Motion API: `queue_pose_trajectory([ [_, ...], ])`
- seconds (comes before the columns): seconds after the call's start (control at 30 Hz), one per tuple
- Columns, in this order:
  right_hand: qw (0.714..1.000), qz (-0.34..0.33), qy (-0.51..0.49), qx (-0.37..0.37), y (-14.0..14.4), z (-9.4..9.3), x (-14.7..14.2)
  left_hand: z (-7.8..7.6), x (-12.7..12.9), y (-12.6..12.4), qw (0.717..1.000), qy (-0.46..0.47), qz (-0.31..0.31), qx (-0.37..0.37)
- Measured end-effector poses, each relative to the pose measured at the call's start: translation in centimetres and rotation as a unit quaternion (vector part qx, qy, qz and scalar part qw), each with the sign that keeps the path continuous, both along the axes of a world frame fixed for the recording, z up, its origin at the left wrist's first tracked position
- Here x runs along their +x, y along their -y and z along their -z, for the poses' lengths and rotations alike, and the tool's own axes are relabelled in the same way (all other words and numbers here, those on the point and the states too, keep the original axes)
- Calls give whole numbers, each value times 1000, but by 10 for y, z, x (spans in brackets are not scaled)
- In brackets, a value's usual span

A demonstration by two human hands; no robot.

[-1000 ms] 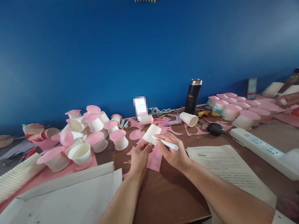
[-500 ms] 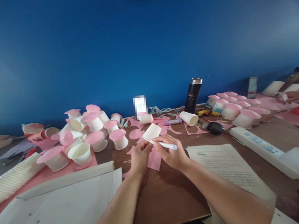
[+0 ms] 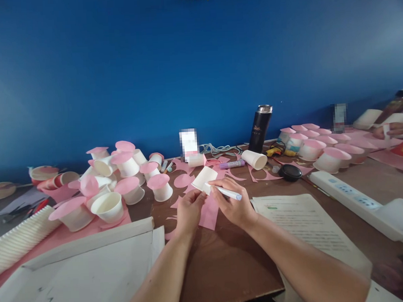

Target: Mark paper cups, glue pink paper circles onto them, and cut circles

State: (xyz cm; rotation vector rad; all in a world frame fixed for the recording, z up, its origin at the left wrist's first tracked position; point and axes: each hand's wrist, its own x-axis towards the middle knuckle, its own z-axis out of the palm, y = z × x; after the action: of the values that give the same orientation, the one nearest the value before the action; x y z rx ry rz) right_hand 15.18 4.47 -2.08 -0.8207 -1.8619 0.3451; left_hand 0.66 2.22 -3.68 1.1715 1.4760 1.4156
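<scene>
My left hand [image 3: 188, 210] holds a white paper cup [image 3: 205, 179] by its rim, the cup tilted away from me above the brown table [image 3: 227, 262]. My right hand [image 3: 234, 204] grips a white pen with a pale blue cap [image 3: 226, 192], its tip against the cup's rim. A pink paper sheet [image 3: 209, 212] lies on the table under both hands. The cup's inside is hidden from me.
Several white cups topped with pink discs [image 3: 128, 173] crowd the left; more [image 3: 318, 147] stand at the right. A black flask [image 3: 260, 129], a lying cup [image 3: 255, 160], a purple glue stick [image 3: 231, 164], a power strip [image 3: 349, 195], printed sheets [image 3: 307, 231] and a white board [image 3: 79, 274] surround me. Another person's hand [image 3: 391, 130] works far right.
My right hand has shifted the pen slightly along the cup's rim. The other person's hand at the far right has drawn back a little.
</scene>
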Motion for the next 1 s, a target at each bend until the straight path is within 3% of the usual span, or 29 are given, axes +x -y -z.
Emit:
queue_pose_trajectory([
  [0.1, 1000, -22, 16, 0, 0, 0, 0, 1, 0, 0, 1000, -2, 5, 5],
  [0.33, 999, 44, -13, 12, -3, -3, 3, 7, -2, -3, 1000, 14, -6, -9],
  [0.8, 999, 33, 7, 9, -2, 0, 1, 4, -2, -2, 1000, -6, -7, -4],
  [1.0, 1000, -17, 21, 8, 0, -1, 0, 4, -2, -2, 1000, 6, 4, 0],
])
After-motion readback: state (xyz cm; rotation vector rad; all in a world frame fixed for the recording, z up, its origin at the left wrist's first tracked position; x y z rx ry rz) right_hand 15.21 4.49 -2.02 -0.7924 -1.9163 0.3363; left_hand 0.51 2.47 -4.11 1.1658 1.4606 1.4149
